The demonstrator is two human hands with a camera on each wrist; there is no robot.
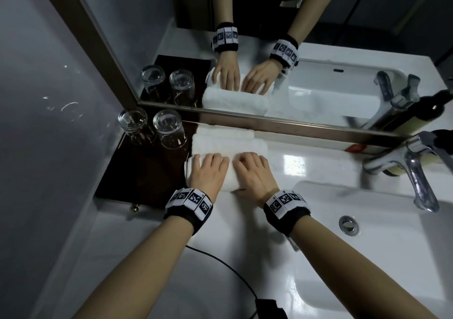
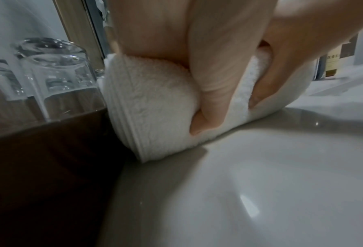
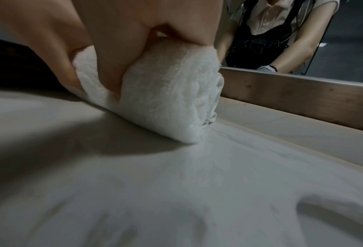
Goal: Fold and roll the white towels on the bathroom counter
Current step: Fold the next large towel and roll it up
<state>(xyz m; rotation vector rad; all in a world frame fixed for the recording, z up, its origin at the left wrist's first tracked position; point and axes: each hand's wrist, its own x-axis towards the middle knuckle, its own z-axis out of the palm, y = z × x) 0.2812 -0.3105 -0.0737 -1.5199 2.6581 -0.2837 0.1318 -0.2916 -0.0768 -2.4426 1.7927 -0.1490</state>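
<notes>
A white towel roll [image 1: 231,179] lies on the white counter [image 1: 245,257], parallel to the mirror. My left hand [image 1: 208,171] grips its left half and my right hand [image 1: 252,174] grips its right half, with fingers curled over the top. In the left wrist view the left thumb [image 2: 210,93] presses into the near side of the roll [image 2: 150,103]. In the right wrist view the right hand [image 3: 117,66] clasps the roll [image 3: 165,100], whose spiral end shows. Two more white rolled towels [image 1: 228,146] [image 1: 225,131] lie behind it against the mirror frame.
Two upturned glasses [image 1: 169,130] [image 1: 134,122] stand on a dark wooden tray [image 1: 137,171] just left of the towels. A sink basin [image 1: 367,257] and chrome faucet [image 1: 416,171] lie to the right. A black cable [image 1: 220,262] crosses the counter near me.
</notes>
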